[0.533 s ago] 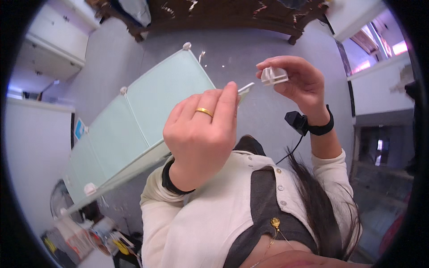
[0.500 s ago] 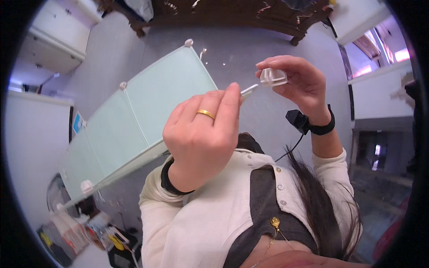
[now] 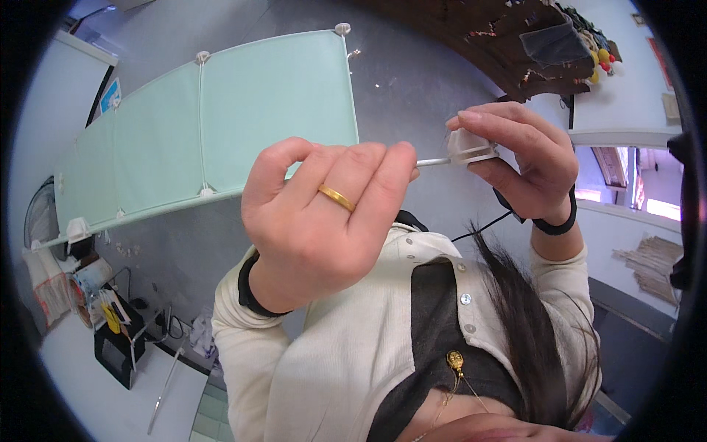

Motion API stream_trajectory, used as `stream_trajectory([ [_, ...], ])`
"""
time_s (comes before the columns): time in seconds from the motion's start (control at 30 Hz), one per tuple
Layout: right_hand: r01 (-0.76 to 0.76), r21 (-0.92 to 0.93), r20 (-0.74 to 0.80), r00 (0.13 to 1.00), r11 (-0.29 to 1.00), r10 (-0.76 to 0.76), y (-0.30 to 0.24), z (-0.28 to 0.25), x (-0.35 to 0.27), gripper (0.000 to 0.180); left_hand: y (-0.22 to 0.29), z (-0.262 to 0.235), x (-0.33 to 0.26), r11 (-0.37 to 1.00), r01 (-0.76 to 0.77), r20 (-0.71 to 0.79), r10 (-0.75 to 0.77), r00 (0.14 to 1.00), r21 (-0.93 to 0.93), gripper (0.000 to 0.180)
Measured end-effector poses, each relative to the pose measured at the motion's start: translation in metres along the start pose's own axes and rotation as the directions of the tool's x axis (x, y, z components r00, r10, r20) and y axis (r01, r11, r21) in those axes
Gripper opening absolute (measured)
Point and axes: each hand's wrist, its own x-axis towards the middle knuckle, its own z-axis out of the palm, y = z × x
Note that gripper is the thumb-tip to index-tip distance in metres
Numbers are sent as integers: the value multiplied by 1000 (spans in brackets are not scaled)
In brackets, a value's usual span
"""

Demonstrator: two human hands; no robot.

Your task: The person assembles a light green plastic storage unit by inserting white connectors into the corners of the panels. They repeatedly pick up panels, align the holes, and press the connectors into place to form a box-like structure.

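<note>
Connector piece [image 3: 470,146], a small white plastic part, sits up in the air between the two hands, not on any tabletop or floor. It is in the upper right part of the head view, in front of the person's chest.

Head view: the right hand [image 3: 526,162] pinches the white connector piece with its thumb and first fingers. The fingers wrap around it from above and below, most likely so it stays still and does not turn. A black band [image 3: 560,221] goes around that wrist, and a thin black cord hangs from it.

The left hand [image 3: 324,221] is curled, with its fingers pressed together near the thumb. It pinches one end of a thin white rod [image 3: 433,161]. A gold ring [image 3: 336,197] sits on one finger. The rod points sideways, straight at the connector piece, and its tip touches or goes into it. I cannot tell how deep it goes. Holding the rod level like this seems to help it line up with the hole.

Behind the hands, a long frame of pale green panels [image 3: 221,125] stands tilted. White round joints [image 3: 202,56] sit at the corners where the panels meet, holding them together. The person wears a cream shirt [image 3: 324,368] with buttons. At the lower left edge of the view, a small black rack [image 3: 118,339] with papers stands on a white floor.
</note>
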Motion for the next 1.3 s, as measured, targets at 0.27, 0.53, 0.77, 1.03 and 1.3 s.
stream_trajectory([
  [0.27,42,-181,-23,999,983,-47,-13,10,2,47,-4,17,-2,996,-88,-178,87,980,3,26],
  [0.53,15,-259,59,998,966,0,-22,14,3,40,-2,15,-1,996,-91,-113,87,990,-26,24],
  [0.77,3,-182,14,1000,983,0,-11,16,-3,46,-2,11,4,996,-84,-52,82,995,-39,20],
  [1.03,-59,459,-132,982,887,134,26,30,-30,66,8,0,10,999,-14,64,11,998,48,35],
  [1.3,42,543,-214,973,838,91,40,49,-48,50,36,14,27,1000,21,110,-21,994,4,46],
])
